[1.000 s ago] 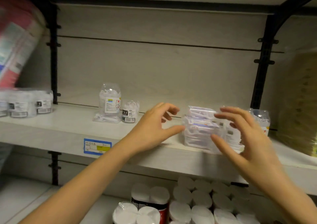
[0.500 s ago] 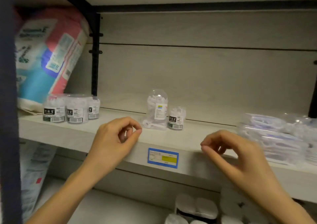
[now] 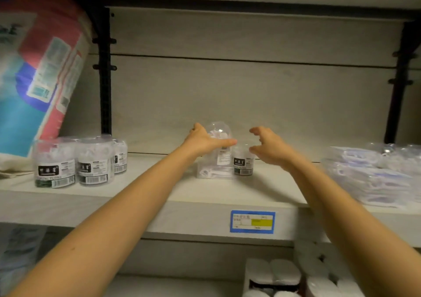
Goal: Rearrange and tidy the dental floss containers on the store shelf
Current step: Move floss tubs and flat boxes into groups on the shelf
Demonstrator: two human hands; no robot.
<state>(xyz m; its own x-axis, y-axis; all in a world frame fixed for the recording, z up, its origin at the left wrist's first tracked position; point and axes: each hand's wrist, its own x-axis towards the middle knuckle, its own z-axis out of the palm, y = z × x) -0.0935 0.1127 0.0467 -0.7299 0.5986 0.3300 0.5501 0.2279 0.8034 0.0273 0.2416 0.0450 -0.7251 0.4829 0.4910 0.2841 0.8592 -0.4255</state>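
Compared with half a second ago, both hands have been moved from the front edge of the shelf (image 3: 127, 196) deep toward its back. The left hand (image 3: 202, 140) is now laid on the tall clear floss container (image 3: 217, 151) in the middle of the shelf, thumb across its front and fingers behind it, so it is gripped. The right hand (image 3: 270, 146) is held open, fingers curled, just above the small floss jar (image 3: 242, 164) that stands touching the tall one; no contact can be seen. Three more floss jars (image 3: 75, 160) are grouped at the left, beside a large soft package (image 3: 34, 73). Clear flat packs (image 3: 373, 173) are stacked at the right. A blue price label (image 3: 252, 221) is fixed to the shelf's pale front edge. White rolls (image 3: 273, 274) are stored on the level below. The back wall is pale wood with black uprights
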